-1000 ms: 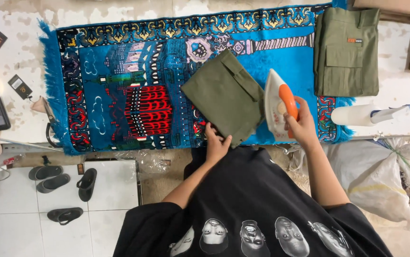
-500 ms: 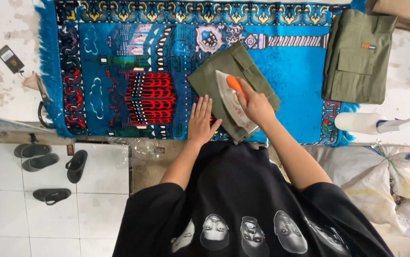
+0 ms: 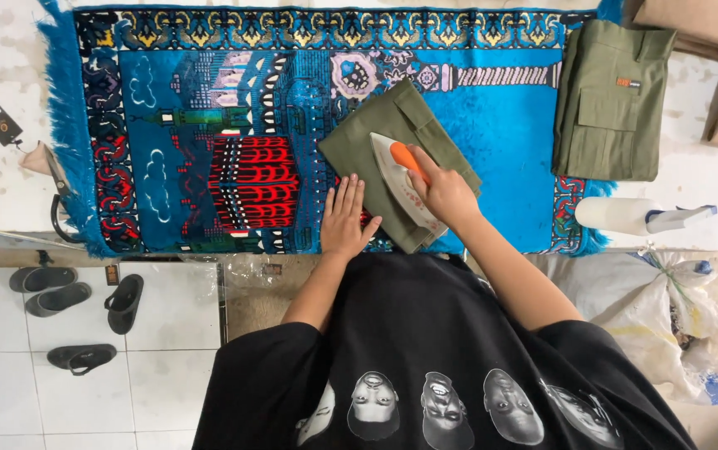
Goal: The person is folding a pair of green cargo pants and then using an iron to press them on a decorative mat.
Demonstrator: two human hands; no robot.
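Observation:
A folded olive-green garment [image 3: 359,137] lies on a blue patterned rug [image 3: 209,125]. My right hand [image 3: 446,193] grips the orange handle of a clothes iron [image 3: 399,179], whose silver body rests flat on the garment. My left hand [image 3: 346,221] lies flat on the rug, fingers apart, touching the garment's near left edge.
A second folded olive-green garment [image 3: 613,100] lies at the rug's right end. A white spray bottle [image 3: 638,217] lies below it. Tan fabric [image 3: 709,33] sits at the top right. Plastic bags [image 3: 675,308] are at the right. Sandals [image 3: 76,300] rest on the tiled floor at the left.
The iron came down from the garment's right side onto the cloth and slid across it. My left hand stayed at the near edge, pressing flat.

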